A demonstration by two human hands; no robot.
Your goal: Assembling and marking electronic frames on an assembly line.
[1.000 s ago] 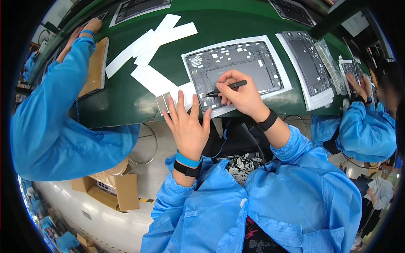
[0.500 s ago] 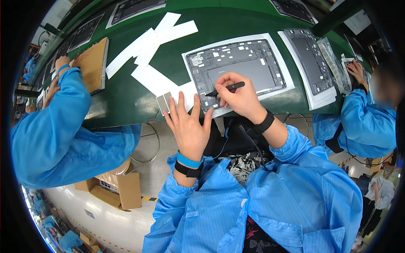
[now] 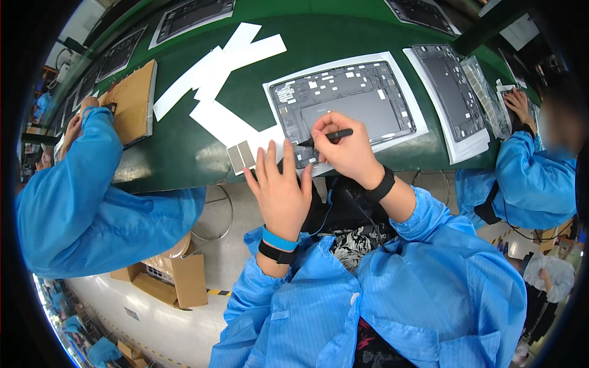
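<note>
A black tablet-like housing (image 3: 350, 113) with many small white patches lies on white sheets on the table before me. In my right hand (image 3: 351, 150) is a slim black pen-shaped tool (image 3: 341, 134), pinched between thumb and fingers. Its pointed tip is at the housing's lower left part, close to my left fingertips. With fingers spread and palm down, my left hand (image 3: 280, 190) rests at the housing's lower left corner and a white paper strip (image 3: 272, 135). A small grey two-part sheet (image 3: 240, 157) sits beside those fingers.
White paper strips (image 3: 224, 119) lie crossed on the green table (image 3: 178, 147). At right is another housing (image 3: 445, 92) beside a clear plastic tray (image 3: 485, 92). Blue-sleeved co-workers sit left and right. A brown board (image 3: 132, 101) lies near the left one.
My left hand has shifted slightly right and down. The tool's tip has moved slightly down in my right hand's grip. The left co-worker's arm has moved a little.
</note>
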